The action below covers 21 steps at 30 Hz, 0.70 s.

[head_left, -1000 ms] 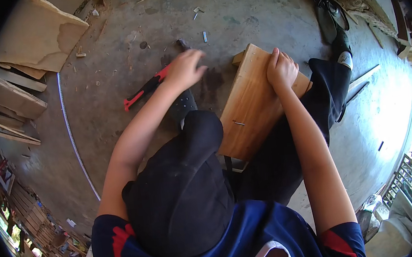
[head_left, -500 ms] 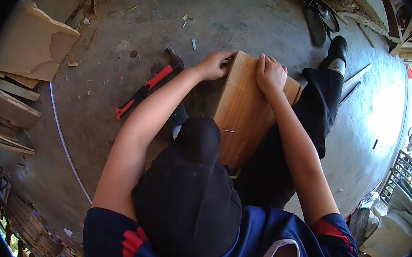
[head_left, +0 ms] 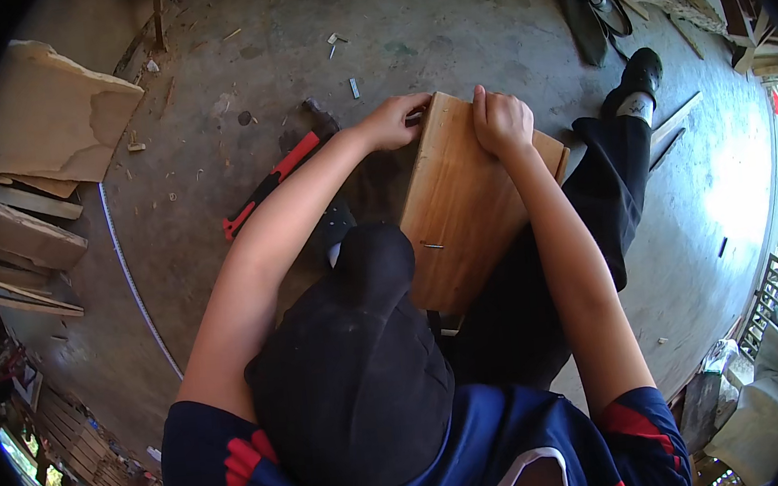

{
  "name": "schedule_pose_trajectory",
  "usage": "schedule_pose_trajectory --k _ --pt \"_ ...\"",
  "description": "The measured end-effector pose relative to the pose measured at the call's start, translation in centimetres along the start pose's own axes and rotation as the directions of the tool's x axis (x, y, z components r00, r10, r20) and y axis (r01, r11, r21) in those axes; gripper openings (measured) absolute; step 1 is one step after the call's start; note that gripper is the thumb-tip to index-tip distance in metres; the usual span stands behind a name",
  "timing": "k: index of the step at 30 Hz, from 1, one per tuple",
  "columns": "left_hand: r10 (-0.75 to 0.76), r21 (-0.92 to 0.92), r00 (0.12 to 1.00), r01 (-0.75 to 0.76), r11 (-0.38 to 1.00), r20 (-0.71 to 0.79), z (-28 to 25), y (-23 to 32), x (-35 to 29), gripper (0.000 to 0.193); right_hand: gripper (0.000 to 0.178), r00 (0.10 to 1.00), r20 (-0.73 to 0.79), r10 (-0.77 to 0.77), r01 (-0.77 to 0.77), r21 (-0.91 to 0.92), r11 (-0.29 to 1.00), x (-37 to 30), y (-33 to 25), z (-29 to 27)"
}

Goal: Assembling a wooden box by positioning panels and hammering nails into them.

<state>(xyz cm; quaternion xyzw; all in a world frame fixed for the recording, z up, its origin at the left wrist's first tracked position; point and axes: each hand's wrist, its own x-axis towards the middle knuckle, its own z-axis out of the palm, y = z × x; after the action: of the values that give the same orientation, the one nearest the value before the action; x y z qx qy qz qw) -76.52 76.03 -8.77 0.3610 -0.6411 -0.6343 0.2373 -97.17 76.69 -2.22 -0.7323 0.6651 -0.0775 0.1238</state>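
Observation:
A light-brown wooden box lies between my legs, tilted, with its broad flat face up. My left hand curls round its far left corner, the fingertips partly hidden behind the edge. On the far edge, my right hand is closed over the wood, its thumb along the top and its fingers bent over the side. A small metal nail lies on the box face near my knee. Left of the box, beyond my left forearm, a claw hammer with a red and black handle rests on the floor.
Wooden boards are stacked at the left, beside a pale tape measure stretched along the concrete floor. A black sandal and thin strips lie to the right. Small metal pieces and wood chips are scattered ahead.
The view has shifted slightly. Both hands stay on the box, and the fingers of my right hand look more tightly bent over its far edge.

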Motion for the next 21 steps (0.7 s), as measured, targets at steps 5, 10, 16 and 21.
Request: schedule_pose_trajectory --k 5,10,16,21 --pt "0.012 -0.020 1.000 -0.012 1.000 0.010 -0.2 -0.2 0.0 0.046 0.050 0.997 0.071 0.041 -0.040 -0.023 0.999 0.2 -0.4 -0.4" --pt "0.100 0.010 0.995 -0.100 0.995 -0.006 0.3 -0.2 0.1 0.040 0.045 0.999 -0.005 0.042 -0.042 0.082 0.996 -0.7 0.4 -0.2" --pt "0.057 -0.095 0.993 -0.066 0.993 -0.100 -0.7 -0.6 -0.6 0.034 0.046 0.834 -0.543 0.100 -0.233 -0.183 0.955 -4.4 4.1 -1.8" --pt "-0.125 -0.077 0.992 0.127 0.989 0.030 -1.6 0.5 -0.6 0.033 0.065 0.702 0.171 0.692 -0.634 0.592 0.498 -6.7 11.3 -1.2"
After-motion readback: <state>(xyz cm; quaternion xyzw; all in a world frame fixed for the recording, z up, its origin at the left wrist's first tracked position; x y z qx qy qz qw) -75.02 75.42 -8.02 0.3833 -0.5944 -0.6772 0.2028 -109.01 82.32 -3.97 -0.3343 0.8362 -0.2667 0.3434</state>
